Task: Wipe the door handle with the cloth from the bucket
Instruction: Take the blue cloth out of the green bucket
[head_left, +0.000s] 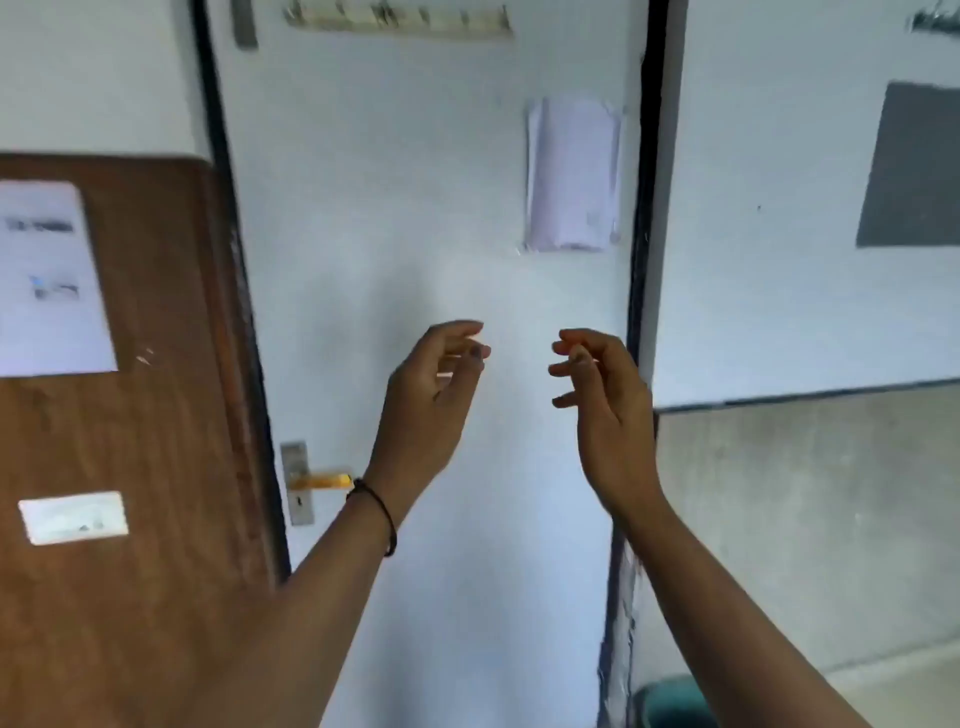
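Both forearms are bare, with no sleeves in view. The left hand (434, 395) has a thin dark band (375, 512) around its wrist. The right hand (605, 410) wears nothing; its wrist is bare too.

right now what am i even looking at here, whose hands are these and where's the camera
This is one picture from a camera worn on a person's head, looking forward and down, so the two bare arms reaching up from the bottom are the wearer's own. The left hand, with a thin dark band at its wrist, and the right hand are raised in front of a white door, fingers loosely curled, holding nothing. Low on the door's left edge sits the yellowish lever door handle on a grey metal plate; neither hand touches it. A pale sheet of paper hangs on the door. A brown wooden panel stands at the left. At the bottom right is a blurry dark green round container, possibly the bucket. No cloth is visible.
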